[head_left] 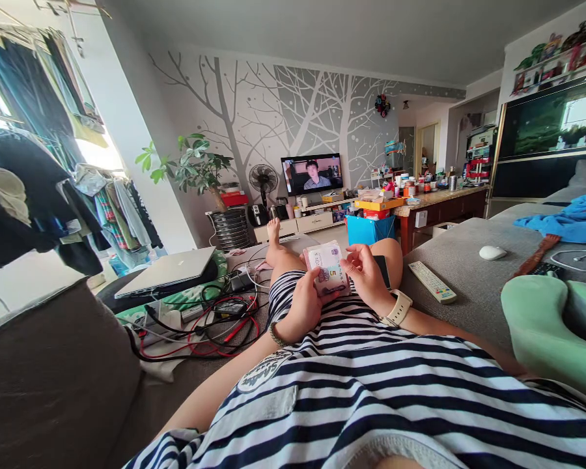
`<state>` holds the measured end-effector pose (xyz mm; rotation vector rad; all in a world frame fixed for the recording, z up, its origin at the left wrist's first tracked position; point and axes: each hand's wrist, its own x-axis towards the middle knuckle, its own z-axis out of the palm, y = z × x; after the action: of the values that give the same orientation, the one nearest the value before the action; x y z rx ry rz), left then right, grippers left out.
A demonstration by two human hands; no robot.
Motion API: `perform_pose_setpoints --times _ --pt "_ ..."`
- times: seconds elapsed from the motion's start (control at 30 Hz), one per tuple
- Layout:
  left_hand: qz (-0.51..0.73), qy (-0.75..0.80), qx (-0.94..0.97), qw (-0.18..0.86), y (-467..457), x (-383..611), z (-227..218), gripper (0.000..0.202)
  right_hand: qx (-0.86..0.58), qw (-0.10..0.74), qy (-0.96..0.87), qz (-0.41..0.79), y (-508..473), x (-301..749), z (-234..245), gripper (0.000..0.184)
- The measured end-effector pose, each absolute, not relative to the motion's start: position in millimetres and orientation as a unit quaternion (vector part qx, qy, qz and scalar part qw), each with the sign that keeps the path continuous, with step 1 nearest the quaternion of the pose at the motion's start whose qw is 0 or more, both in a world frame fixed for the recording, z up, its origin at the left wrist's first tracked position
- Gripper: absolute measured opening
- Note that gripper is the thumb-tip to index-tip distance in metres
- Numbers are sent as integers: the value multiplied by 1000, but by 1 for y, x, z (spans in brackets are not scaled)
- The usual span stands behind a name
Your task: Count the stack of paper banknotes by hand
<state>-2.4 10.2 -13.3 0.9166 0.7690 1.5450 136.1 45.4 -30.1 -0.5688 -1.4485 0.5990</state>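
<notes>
I lie back on a grey sofa in a striped shirt, legs stretched out. My left hand (pixel 305 306) grips a stack of banknotes (pixel 326 267) from below, its thumb across the face of the top note. My right hand (pixel 366 277), with a pale watch on the wrist, has its fingers curled at the right edge of the stack, pinching the notes. A dark phone (pixel 383 268) lies on my thigh just behind the right hand.
A white remote (pixel 432 281) and a white mouse (pixel 491 252) lie on the sofa to the right. A shut laptop (pixel 168 270) and tangled cables (pixel 209 322) sit left. A green cushion (pixel 547 326) is near right. Ahead stand a television (pixel 312 174) and a cluttered table (pixel 439 198).
</notes>
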Motion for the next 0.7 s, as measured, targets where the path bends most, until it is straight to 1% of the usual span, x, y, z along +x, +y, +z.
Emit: perform_pose_setpoints --times 0.07,0.2,0.43,0.7 --pt "650 331 385 565 10 -3 -14 17 -278 666 -656 220 43 139 -30 33" --pt "636 338 397 569 8 -3 -15 16 -305 646 -667 210 38 140 -30 38" --pt "620 351 418 564 5 -2 -15 15 -307 657 -657 206 41 138 -32 40" --pt "625 334 379 595 10 -4 -14 27 -290 667 -664 174 39 140 -33 38"
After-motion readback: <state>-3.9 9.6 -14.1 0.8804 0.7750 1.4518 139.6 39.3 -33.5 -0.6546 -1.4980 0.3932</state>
